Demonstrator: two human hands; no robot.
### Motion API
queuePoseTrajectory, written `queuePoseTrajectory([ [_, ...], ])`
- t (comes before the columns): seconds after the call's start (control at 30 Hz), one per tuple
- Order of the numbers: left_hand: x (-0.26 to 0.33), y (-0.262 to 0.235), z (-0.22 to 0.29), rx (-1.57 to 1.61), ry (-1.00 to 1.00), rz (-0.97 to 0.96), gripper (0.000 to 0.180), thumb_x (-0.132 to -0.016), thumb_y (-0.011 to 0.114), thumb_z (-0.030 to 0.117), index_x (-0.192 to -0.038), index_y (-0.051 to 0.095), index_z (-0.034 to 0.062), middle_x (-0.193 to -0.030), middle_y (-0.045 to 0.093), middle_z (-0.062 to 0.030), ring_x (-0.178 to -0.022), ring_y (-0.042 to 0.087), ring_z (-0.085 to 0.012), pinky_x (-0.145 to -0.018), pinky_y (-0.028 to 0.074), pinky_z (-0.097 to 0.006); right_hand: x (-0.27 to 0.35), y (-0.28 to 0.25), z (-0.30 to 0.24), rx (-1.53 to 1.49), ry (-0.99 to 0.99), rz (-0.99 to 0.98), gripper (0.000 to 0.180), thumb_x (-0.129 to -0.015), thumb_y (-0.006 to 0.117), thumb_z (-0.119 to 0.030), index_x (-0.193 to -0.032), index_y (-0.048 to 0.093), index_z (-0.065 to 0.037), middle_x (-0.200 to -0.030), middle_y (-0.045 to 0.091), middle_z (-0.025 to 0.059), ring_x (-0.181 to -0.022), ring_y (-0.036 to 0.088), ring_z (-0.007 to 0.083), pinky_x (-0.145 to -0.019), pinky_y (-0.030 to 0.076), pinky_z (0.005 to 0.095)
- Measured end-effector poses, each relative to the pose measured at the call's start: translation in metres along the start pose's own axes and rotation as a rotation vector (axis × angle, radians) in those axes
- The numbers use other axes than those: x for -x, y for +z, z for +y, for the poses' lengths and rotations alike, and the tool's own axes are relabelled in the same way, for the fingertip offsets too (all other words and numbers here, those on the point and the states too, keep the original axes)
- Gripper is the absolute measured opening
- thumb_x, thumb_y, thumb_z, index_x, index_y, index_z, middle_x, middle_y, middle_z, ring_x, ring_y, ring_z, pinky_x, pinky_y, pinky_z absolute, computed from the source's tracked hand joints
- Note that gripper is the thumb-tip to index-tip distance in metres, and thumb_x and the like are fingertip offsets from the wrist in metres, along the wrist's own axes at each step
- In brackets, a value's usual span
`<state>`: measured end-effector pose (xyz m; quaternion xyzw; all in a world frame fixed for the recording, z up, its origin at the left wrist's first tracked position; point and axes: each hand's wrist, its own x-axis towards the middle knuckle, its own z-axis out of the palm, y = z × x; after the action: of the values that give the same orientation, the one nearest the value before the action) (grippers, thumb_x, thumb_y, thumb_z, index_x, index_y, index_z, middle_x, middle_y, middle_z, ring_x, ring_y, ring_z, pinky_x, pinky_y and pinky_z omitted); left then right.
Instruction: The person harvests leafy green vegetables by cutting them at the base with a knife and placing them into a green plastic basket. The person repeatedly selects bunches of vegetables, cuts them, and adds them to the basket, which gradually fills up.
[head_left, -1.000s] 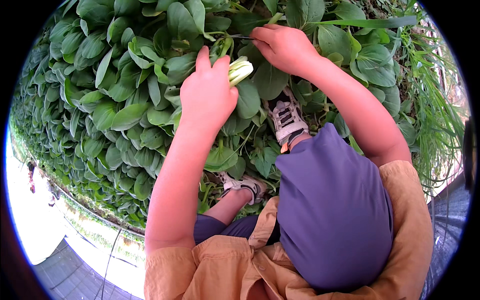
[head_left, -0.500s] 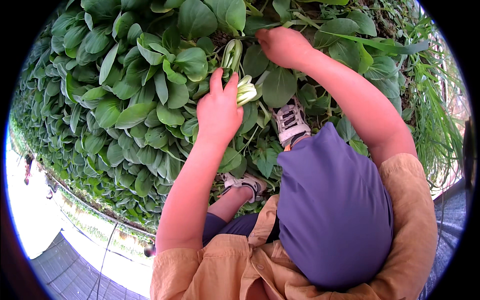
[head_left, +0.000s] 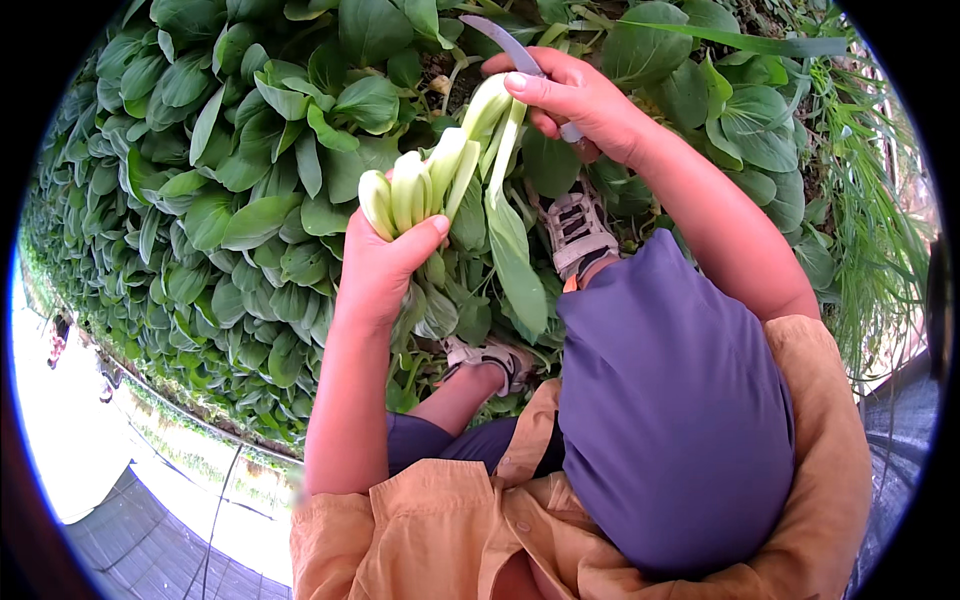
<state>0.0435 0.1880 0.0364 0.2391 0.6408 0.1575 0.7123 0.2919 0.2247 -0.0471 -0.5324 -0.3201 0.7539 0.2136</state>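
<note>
Several cut bok choy heads [head_left: 410,190], with pale green stalks, are bunched in my left hand [head_left: 380,265], their leaves hanging below it. My right hand [head_left: 590,105] is closed around a knife [head_left: 500,40] with a curved blade pointing up and left; part of its light handle shows under the fingers. The right thumb presses on the base of one bok choy at the top of the bunch. A loose outer leaf [head_left: 517,265] dangles from that spot on its long pale stalk. The right palm is hidden.
Dense bok choy plants [head_left: 230,210] fill the bed on the left and far side. Tall grass [head_left: 870,240] edges the right. My shoes [head_left: 580,228] stand among the plants, and my bent knee [head_left: 670,390] rises close below my right forearm. Dark sheeting [head_left: 150,535] lies at lower left.
My left hand has turned, moved slightly left and raised the bunch into view. My right hand has come up out of the leaves, showing the knife, and now touches the bunch.
</note>
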Motion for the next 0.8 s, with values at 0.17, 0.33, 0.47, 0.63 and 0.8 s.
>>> queuePoseTrajectory([
  [0.17, 0.005, -0.003, 0.018, 0.267, 0.132, -0.082, 0.063, -0.077, 0.069, 0.007, -0.135, 0.047, -0.0016, -0.127, 0.060, -0.0167, -0.082, 0.061, -0.0163, -0.081, 0.052, -0.031, 0.001, -0.013, -0.007, -0.194, -0.061, 0.025, 0.042, -0.086, 0.070, -0.034, -0.117, 0.062, -0.006, -0.063, 0.051, -0.0053, -0.056, 0.044, 0.0017, -0.051, 0.033, 0.0168],
  [0.33, 0.011, -0.004, 0.040, 0.182, 0.291, 0.079, 0.056, -0.084, 0.065, 0.004, -0.136, 0.046, -0.0026, -0.122, 0.063, -0.0211, -0.096, 0.065, -0.0215, -0.089, 0.052, -0.034, 0.007, -0.040, -0.017, -0.116, -0.163, 0.060, 0.049, -0.084, 0.076, -0.023, -0.123, 0.054, -0.004, -0.086, 0.060, 0.0000, -0.071, 0.058, 0.0102, -0.061, 0.047, 0.0246],
  [0.47, 0.002, 0.034, 0.029, -0.066, 0.411, 0.040, 0.070, -0.077, 0.077, 0.004, -0.138, 0.042, -0.0015, -0.113, 0.065, -0.0108, -0.100, 0.062, -0.0162, -0.091, 0.049, -0.030, 0.028, 0.017, -0.022, -0.097, -0.227, 0.056, 0.049, -0.081, 0.078, -0.040, -0.111, 0.062, -0.006, -0.072, 0.056, -0.0036, -0.064, 0.053, 0.0059, -0.055, 0.043, 0.0218],
  [0.63, 0.000, 0.058, -0.003, 0.055, 0.097, -0.100, 0.053, -0.072, 0.080, 0.008, -0.118, 0.054, 0.0014, -0.105, 0.064, -0.0053, -0.095, 0.062, -0.0131, -0.084, 0.052, -0.029, 0.054, 0.023, -0.006, -0.379, -0.107, 0.066, 0.048, -0.098, 0.049, -0.047, -0.120, 0.052, -0.004, -0.086, 0.057, 0.0032, -0.066, 0.052, 0.0075, -0.057, 0.044, 0.0243],
  [0.8, 0.018, 0.053, -0.017, -0.655, 0.278, -0.225, 0.063, -0.068, 0.074, 0.010, -0.127, 0.053, 0.0017, -0.118, 0.063, -0.0118, -0.099, 0.065, -0.0214, -0.089, 0.050, -0.033, 0.034, 0.004, 0.016, 0.092, -0.069, 0.308, 0.035, -0.097, 0.047, -0.025, -0.123, 0.053, -0.003, -0.096, 0.060, 0.0091, -0.076, 0.058, 0.0192, -0.071, 0.050, 0.0322],
])
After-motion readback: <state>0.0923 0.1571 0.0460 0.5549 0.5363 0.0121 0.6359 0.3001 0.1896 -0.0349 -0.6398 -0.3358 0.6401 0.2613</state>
